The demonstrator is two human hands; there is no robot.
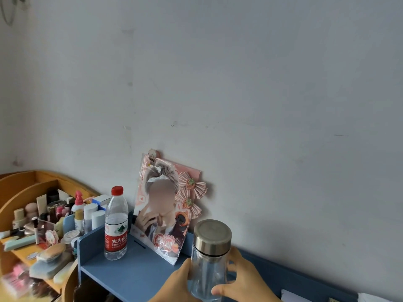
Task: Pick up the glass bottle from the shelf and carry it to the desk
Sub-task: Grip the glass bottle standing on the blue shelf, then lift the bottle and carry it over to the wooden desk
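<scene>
The glass bottle [208, 271] is clear, with a brushed-metal screw lid, and stands upright at the bottom centre over the blue shelf [130, 275]. My left hand [174, 285] presses against its left side. My right hand [242, 277] wraps its right side, thumb across the front and fingers behind the glass. The bottle's base is cut off by the frame's lower edge, so I cannot tell whether it rests on the shelf top or hangs above it. The desk is not in view.
A plastic water bottle [116, 225] with a red cap and label stands on the shelf top to the left. A wrapped poster with striped bows [162, 214] leans on the wall behind. A wooden organiser [24, 188] crowded with cosmetics fills the far left.
</scene>
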